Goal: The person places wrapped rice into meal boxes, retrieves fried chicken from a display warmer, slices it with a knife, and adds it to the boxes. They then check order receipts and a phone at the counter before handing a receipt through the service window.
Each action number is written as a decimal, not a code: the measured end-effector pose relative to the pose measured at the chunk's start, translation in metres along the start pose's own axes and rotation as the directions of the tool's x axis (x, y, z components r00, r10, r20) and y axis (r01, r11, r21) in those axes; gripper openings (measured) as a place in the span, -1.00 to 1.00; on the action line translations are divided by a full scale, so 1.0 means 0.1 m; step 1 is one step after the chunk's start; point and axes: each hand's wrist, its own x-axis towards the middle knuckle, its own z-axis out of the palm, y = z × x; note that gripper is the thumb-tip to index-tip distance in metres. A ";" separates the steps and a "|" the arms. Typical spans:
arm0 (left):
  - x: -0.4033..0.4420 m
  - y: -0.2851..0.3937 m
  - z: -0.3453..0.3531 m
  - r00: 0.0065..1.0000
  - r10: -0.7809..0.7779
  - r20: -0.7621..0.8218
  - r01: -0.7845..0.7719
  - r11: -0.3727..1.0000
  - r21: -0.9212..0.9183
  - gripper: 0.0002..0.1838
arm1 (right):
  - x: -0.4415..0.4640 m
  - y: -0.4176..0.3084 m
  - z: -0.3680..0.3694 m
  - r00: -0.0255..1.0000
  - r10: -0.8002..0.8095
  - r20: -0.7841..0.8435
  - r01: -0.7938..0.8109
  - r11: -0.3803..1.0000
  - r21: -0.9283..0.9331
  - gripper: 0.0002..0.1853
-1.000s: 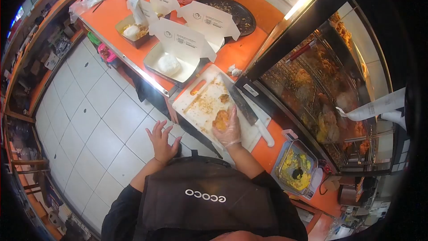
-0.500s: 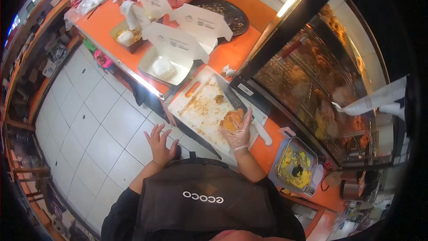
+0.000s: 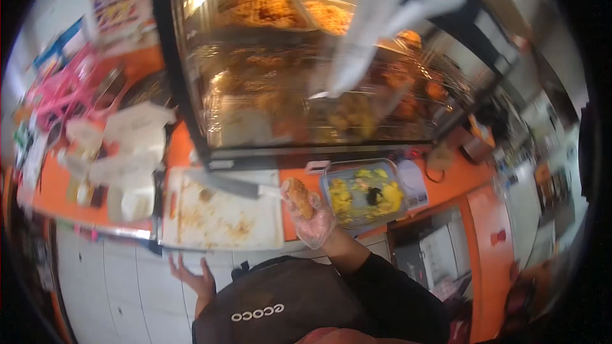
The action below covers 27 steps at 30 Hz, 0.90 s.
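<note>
In its clear plastic glove, my right hand [image 3: 314,224] is closed on a piece of fried chicken [image 3: 298,197], held up just past the right edge of the cutting board. The white cutting board [image 3: 207,226] is strewn with brown crumbs and has a small scrap near its top. Along the board's far edge lies a knife [image 3: 233,185], its white handle close to my right hand. My bare left hand [image 3: 196,279] hangs in front of the counter, fingers spread, holding nothing. A clear tub [image 3: 381,220] with yellow food pieces and a dark round item stands right of my right hand.
A glass-fronted food cabinet [image 3: 299,154] with fried food rises behind the board. Blurred white paper [image 3: 376,32] hangs before its glass. Open white food boxes [image 3: 137,130] stand left, with pink baskets [image 3: 67,86] behind them. The orange counter [image 3: 440,188] continues right.
The view has swung right, toward the cabinet and tub. My right hand has lifted the chicken off the board and moved it toward the tub. My left hand stays spread.
</note>
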 end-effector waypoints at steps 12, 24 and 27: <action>-0.49 -0.82 0.48 0.783 -0.571 -0.247 0.612 0.778 0.142 -0.30 | -0.11 -2.47 0.22 0.455 -0.890 -0.005 0.606 0.314 -0.731 -0.47; -0.85 -0.27 0.04 0.714 -0.698 0.044 0.523 0.575 0.629 -0.27 | 1.06 -3.11 0.58 0.618 -0.724 -0.307 -0.786 -0.563 -0.255 -0.69; -0.83 -0.22 0.07 0.724 -0.682 0.105 0.514 0.634 0.578 -0.27 | 1.15 -3.18 0.36 0.658 -0.656 -0.369 -0.736 -0.663 -0.136 -0.66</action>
